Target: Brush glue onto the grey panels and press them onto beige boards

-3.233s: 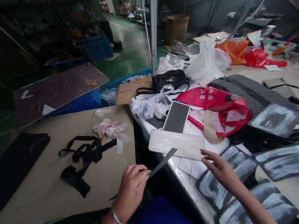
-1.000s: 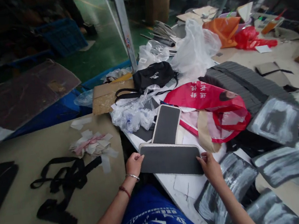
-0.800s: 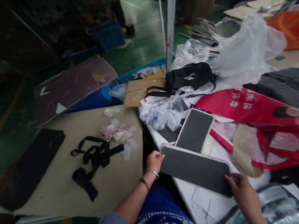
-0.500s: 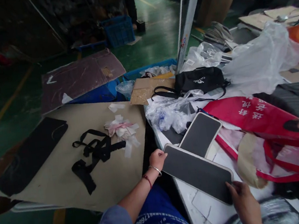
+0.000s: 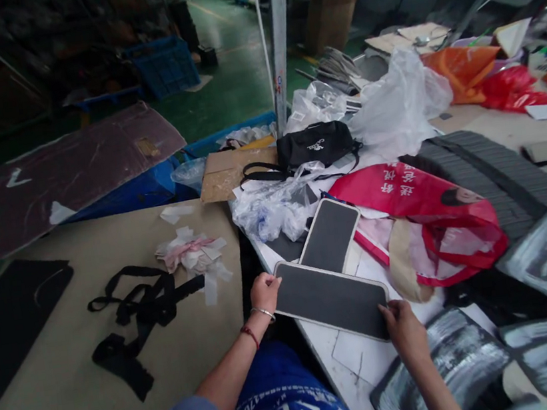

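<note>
A long dark grey panel with a pale rim (image 5: 331,299) lies slanted over the white table's near left edge. My left hand (image 5: 265,293) pinches its upper left corner, with a bracelet and a red string at the wrist. At the panel's right end, my right hand (image 5: 405,330) grips the edge between thumb and fingers. A second, similar panel (image 5: 330,234) lies just behind, its lower end under the first one. Crumpled clear plastic (image 5: 274,208) is beside that second panel, and a red printed bag (image 5: 418,193) is to its right.
On the cardboard-covered table at left lie black straps (image 5: 150,302), fabric scraps (image 5: 194,252) and a black sheet (image 5: 14,320). A black pouch (image 5: 316,145) sits behind the plastic, near a metal post (image 5: 279,49). Grey-smeared pieces (image 5: 445,364) lie at the lower right.
The view has turned to the right, so things appear further left and more of the right table shows. Both hands still hold the long panel, which looks slightly less tilted.
</note>
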{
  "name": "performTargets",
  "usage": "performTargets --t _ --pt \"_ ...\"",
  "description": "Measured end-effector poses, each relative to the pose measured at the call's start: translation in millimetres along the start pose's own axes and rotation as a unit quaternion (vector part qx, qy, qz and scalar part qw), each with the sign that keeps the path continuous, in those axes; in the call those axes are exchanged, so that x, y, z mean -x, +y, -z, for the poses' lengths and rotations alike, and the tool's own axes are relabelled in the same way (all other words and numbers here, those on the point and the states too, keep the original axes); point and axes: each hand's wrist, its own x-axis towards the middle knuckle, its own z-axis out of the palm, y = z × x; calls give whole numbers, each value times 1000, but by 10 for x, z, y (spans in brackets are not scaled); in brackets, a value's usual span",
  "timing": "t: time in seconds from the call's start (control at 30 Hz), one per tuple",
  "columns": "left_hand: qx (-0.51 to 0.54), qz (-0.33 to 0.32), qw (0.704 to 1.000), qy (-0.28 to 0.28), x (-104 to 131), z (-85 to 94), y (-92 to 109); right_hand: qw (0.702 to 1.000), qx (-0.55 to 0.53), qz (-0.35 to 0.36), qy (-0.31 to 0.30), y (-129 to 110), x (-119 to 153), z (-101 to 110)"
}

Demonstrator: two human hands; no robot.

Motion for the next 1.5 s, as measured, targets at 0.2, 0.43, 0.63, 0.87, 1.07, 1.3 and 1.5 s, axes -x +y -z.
performTargets --t 0.2,0.43,0.63,0.87,1.07,1.3,1.5 --pt "-31 -8 999 -7 37 48 38 1000 7 -11 -1 -73 61 18" --pt "-47 3 999 -7 34 64 71 999 -9 -45 2 -74 46 -16" --pt "-60 7 998 5 12 58 64 999 -16 -45 -3 -69 32 -16" --pt "-52 -4 999 -1 -2 35 27 998 3 -56 -6 -62 8 -32" --pt "-42 0 999 0 -15 26 -10 998 10 -58 -10 -74 11 -9" --pt "-4 18 1000 7 -62 -19 -102 999 17 -49 -6 -37 -24 -13" --pt "48 24 999 6 -90 -14 -197 998 20 -57 -7 -47 -25 -9"
